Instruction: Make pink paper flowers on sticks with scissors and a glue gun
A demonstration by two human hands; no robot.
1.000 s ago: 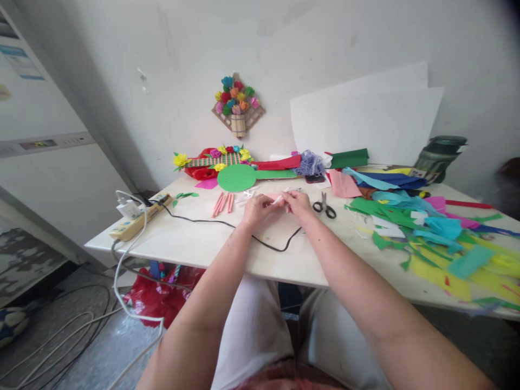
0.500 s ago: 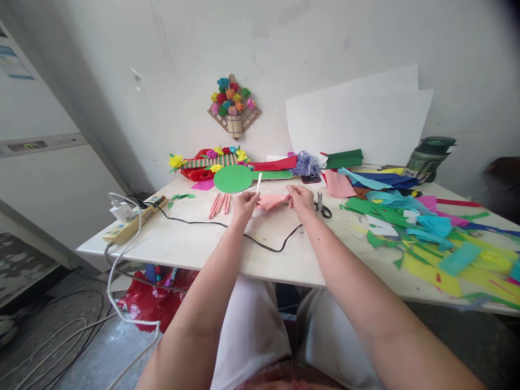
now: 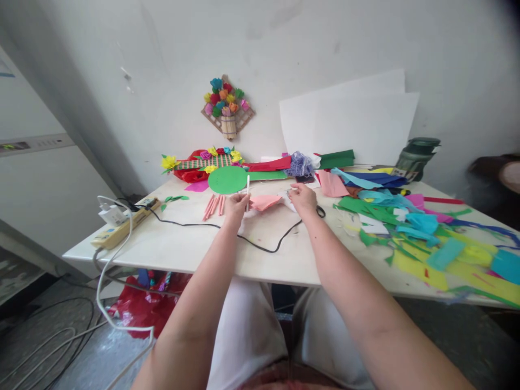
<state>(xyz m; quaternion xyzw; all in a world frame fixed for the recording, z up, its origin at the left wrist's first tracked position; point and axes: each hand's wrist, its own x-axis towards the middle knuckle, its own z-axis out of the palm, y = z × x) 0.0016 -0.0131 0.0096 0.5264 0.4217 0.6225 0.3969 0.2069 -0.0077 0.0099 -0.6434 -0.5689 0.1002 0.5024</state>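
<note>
One slim white stick [image 3: 248,185] stands nearly upright in your left hand [image 3: 236,209], its top rising clear above your fingers, which are pinched together on it low along its length. Just to the right of those fingers lies a piece of salmon-pink paper [image 3: 265,202], its long axis running roughly crosswise from your left hand toward your right hand [image 3: 303,201]. So the stick's axis sets close to a right angle with the paper's, as you see it, and your left hand is the nearer one; whether its fingers also touch the paper's left end, you cannot tell from here. The paper's right end stops short of your right hand, leaving a gap.

Your right hand is curled beside a whitish scrap [image 3: 287,201], and you cannot tell whether its fingers are clamped on anything. Just past its outer side shows a dark handle loop of the scissors [image 3: 320,212], the rest hidden behind the hand.

Left of your left hand, a small group of pink rolled sticks [image 3: 214,206] lies on the surface [image 3: 170,249]. Beyond them sits the round end of a green paddle-shaped cutout [image 3: 227,180], its handle pointing right. Nearer you, a black cord [image 3: 273,251] loops across between your arms. Well to the right spreads a heap of coloured paper scraps [image 3: 382,211].
</note>
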